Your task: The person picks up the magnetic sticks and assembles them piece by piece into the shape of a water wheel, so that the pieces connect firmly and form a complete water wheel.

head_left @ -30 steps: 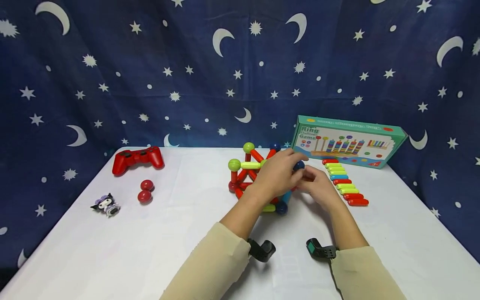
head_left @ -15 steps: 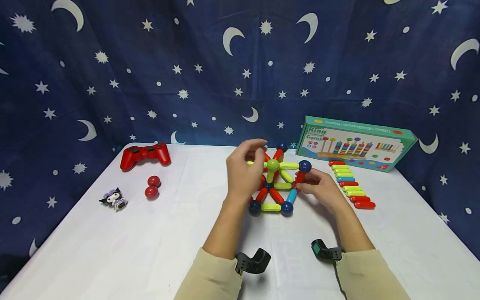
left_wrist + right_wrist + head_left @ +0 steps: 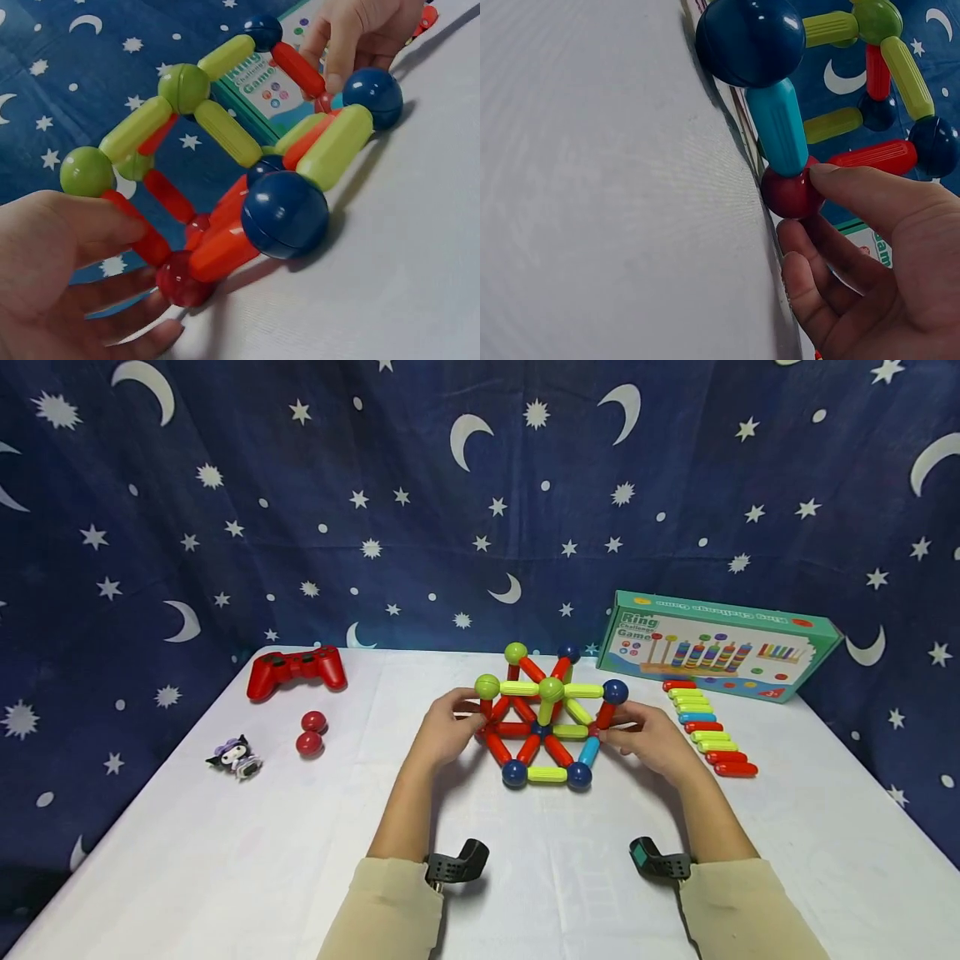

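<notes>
A stick-and-ball building toy structure point(image 3: 551, 689), made of red, yellow-green and blue rods with coloured balls, stands mid-table. My left hand point(image 3: 441, 731) is at its left corner. In the left wrist view the thumb lies against an upright red rod point(image 3: 139, 232), with the other fingers behind the red ball point(image 3: 180, 279) below it. My right hand point(image 3: 654, 743) holds the right corner. Its thumb and fingers pinch a red ball point(image 3: 791, 193) there, under a light blue rod point(image 3: 778, 127), as the right wrist view shows. Parts of both hands' fingertips are hidden.
Loose rods point(image 3: 699, 727) lie in a column to the right, before a green Ring Challenge Game box point(image 3: 720, 647). To the left are a red game controller point(image 3: 297, 672), two red balls point(image 3: 310, 743) and a small figurine point(image 3: 236, 757). A starry cloth point(image 3: 375, 510) hangs behind.
My left hand came down from the top to the structure's left side. The right hand stayed by the right corner. The head view shifted slightly, and the structure appears turned.
</notes>
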Demonstrator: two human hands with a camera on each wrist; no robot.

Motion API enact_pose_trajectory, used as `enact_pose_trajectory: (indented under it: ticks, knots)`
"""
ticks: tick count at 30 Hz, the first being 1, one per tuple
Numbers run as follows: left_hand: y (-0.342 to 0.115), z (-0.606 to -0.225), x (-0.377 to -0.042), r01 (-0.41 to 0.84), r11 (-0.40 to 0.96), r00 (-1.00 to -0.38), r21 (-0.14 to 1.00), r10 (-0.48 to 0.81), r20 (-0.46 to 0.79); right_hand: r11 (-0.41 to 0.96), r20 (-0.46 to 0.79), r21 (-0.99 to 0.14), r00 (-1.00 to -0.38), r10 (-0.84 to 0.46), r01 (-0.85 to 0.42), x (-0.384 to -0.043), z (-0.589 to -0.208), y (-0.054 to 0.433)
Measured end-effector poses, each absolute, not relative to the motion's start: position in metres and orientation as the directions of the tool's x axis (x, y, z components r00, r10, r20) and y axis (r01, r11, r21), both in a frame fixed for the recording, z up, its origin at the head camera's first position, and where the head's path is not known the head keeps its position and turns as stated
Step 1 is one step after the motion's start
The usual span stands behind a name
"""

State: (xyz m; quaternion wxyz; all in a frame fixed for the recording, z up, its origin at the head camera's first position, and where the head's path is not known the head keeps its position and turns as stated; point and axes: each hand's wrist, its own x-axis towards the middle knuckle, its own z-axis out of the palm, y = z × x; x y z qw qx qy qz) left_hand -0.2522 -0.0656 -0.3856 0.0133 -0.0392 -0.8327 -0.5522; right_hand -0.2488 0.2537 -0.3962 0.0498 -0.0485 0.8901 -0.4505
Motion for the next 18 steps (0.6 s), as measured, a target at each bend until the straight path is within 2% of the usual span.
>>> enact_pose_trajectory:
  ticks: [3,6,10,18]
  knots:
    - [-0.065,-0.39,-0.253,0.075,0.43,-0.996,0.9,0.081,0.044,0.593,-0.052,-0.804,-0.988,-0.142,-0.043,-0.249,-0.396,0.255]
    - [-0.065,-0.39,-0.252,0.012,0.477,-1.0,0.879,0.01,0.008,0.598,-0.066,-0.801,-0.986,-0.152,-0.038,-0.249,-0.395,0.255]
    - [-0.066,-0.385,-0.248,-0.106,0.507,-0.994,0.855,-0.04,-0.099,0.604,-0.092,-0.796,-0.979,-0.181,-0.037,-0.248,-0.391,0.257]
    - [-0.064,-0.374,-0.239,-0.182,0.446,-0.975,0.876,0.034,-0.22,0.626,-0.151,-0.778,-0.952,-0.266,-0.051,-0.244,-0.381,0.263]
